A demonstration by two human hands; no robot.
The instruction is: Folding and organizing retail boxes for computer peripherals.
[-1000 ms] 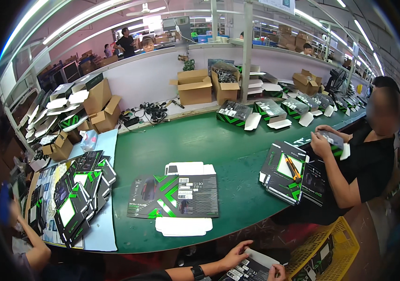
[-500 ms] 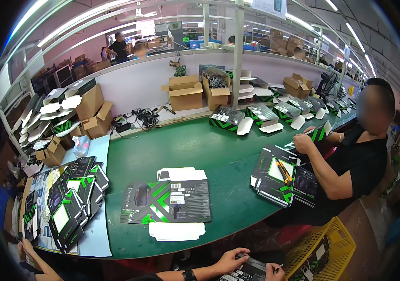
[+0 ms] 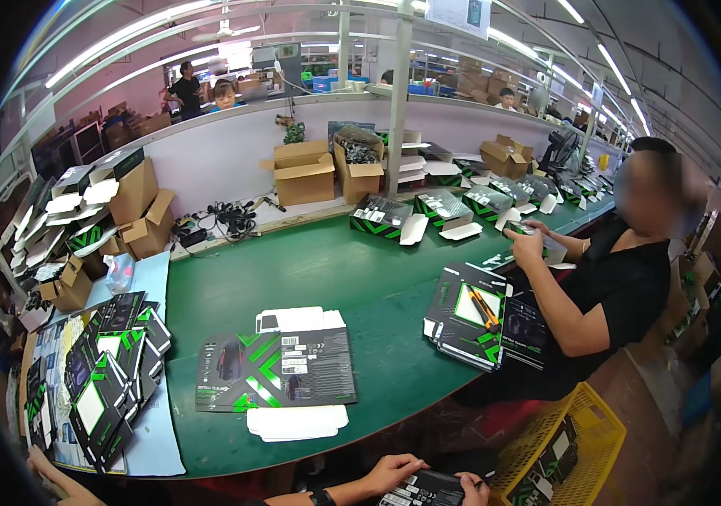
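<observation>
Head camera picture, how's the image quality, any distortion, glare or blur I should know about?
Head view: strong fisheye bend, with the green table edge and ceiling light strips curving toward a black rim; the strips glare white, while the table is evenly lit with soft shadows; the flat printed carton is sharp; both hands, left hand and right hand, sit cropped at the dim lower edge.
</observation>
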